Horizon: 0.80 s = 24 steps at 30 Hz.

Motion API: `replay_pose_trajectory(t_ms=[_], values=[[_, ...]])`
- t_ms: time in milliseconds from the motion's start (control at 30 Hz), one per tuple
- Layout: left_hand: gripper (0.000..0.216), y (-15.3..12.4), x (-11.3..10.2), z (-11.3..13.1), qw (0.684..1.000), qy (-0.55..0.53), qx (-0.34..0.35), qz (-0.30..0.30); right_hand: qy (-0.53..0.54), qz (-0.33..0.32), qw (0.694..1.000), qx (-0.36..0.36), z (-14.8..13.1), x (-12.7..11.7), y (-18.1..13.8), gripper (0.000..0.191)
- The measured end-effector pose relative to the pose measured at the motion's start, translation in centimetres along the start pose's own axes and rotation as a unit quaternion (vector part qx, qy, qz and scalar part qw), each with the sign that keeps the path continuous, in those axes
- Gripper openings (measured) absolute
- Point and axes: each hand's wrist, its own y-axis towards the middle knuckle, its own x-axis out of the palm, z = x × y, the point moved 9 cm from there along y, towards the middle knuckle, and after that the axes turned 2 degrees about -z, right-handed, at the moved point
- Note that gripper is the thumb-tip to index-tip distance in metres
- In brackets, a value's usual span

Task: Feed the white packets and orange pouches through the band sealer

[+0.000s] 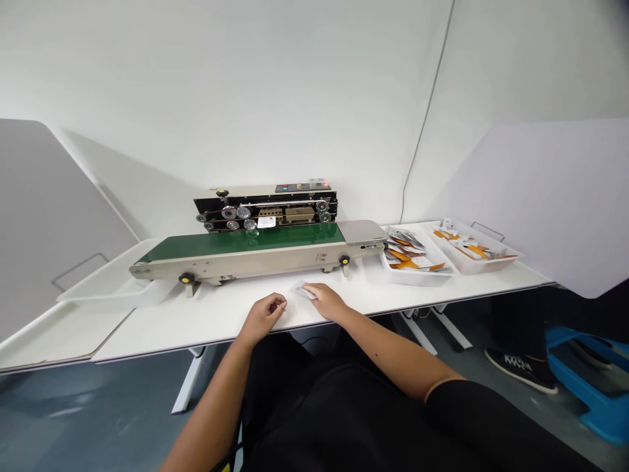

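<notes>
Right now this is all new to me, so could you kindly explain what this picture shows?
This view comes from a camera on a person's head, looking down at their own hands. The right hand rests on a small white packet, and the left hand sits loosely beside it. Both are over a white table. Behind them stands a band sealer with a green conveyor belt, a machine for sealing bags. To its right, two white trays hold packets with orange parts.
</notes>
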Motion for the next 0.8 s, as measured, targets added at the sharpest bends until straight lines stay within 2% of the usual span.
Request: replay_pose_trajectory(t_ms=[67, 200, 267, 367, 467, 633, 800], values=[[0.020, 0.0, 0.0, 0.1, 1.000, 0.014, 0.003, 0.003, 0.033, 0.015, 0.999, -0.001, 0.0, -0.5, 0.0, 0.048], [0.021, 0.0, -0.3, 0.6, 1.000, 0.022, 0.012, 0.017, 0.100, 0.101, 0.989, -0.033, -0.8, -2.9, -0.9, 0.039], [0.026, -0.1, -0.2, 1.1, 1.000, 0.009, 0.023, 0.008, 0.164, 0.113, 0.979, -0.043, -1.2, -3.6, -1.5, 0.034], [0.045, -0.3, 0.6, 1.9, 0.998, 0.000, 0.051, -0.034, 0.248, 0.071, 0.966, -0.028, -1.3, -3.3, -2.2, 0.031], [0.058, -0.6, 1.5, 2.1, 0.995, 0.017, 0.060, -0.082, 0.282, 0.003, 0.959, -0.009, -1.3, -1.8, -2.4, 0.041], [0.036, -0.5, 2.0, 1.6, 0.990, 0.049, 0.051, -0.120, 0.306, -0.044, 0.951, 0.025, -0.7, -0.1, -2.5, 0.040], [0.028, -0.3, 2.1, 1.5, 0.991, 0.016, 0.053, -0.125, 0.313, -0.055, 0.948, 0.035, -1.1, -0.1, -2.6, 0.043]])
